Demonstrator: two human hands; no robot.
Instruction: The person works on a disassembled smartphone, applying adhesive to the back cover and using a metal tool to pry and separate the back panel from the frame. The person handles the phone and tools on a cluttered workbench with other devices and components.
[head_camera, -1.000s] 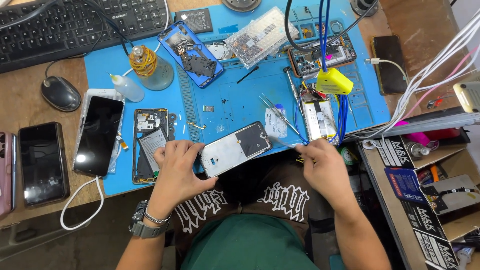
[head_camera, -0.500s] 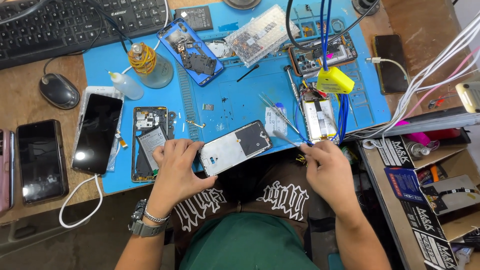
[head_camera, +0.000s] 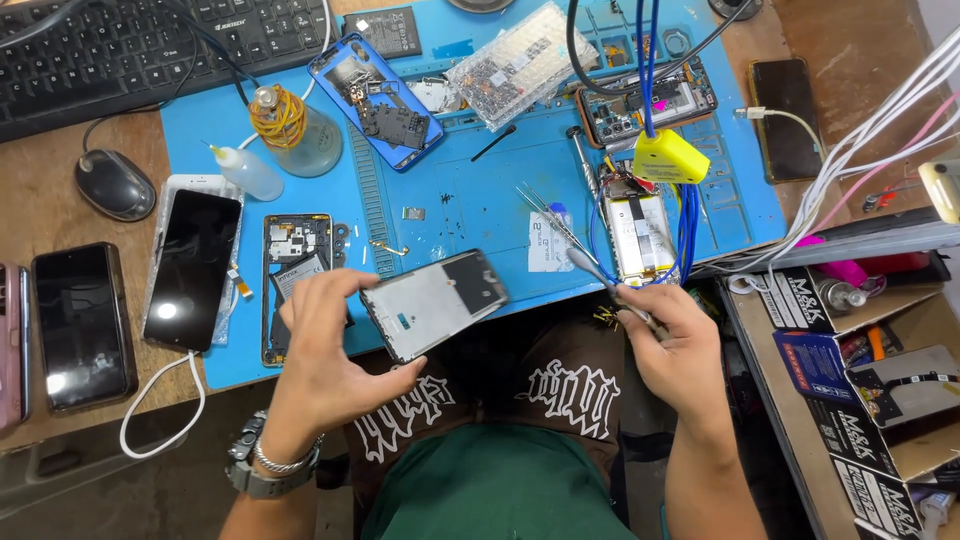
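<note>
Head-camera view: a blue work mat (head_camera: 480, 190) is spread across a wooden desk (head_camera: 60, 200), and most of the parts are laid on it. A black keyboard (head_camera: 130, 45) is seen at the far left corner, with a dark mouse (head_camera: 115, 185) below it. Two dark phones (head_camera: 80, 325) (head_camera: 192, 268) are laid face up at the left edge, the nearer one half on the mat. An opened phone body (head_camera: 298, 255) is placed just right of them, partly covered by the left hand (head_camera: 325, 355).

A phone frame (head_camera: 435, 303) with a pale inner plate is held at the near edge of the mat, above the lap. It is pinched at its left end by the left hand, thumb beneath and fingers curled over the top edge; the rest of the frame juts out to the right, clear of the palm and tilted slightly upward on the right.

The right hand (head_camera: 675, 345) is closed around a slim metal tool (head_camera: 610, 283), whose tip is pointed up and left, well apart from the frame. A blue-cased opened phone (head_camera: 375, 100), a clear parts box (head_camera: 520, 65), a glass bottle (head_camera: 295, 135) and a yellow clip (head_camera: 670, 158) are laid farther back.
</note>
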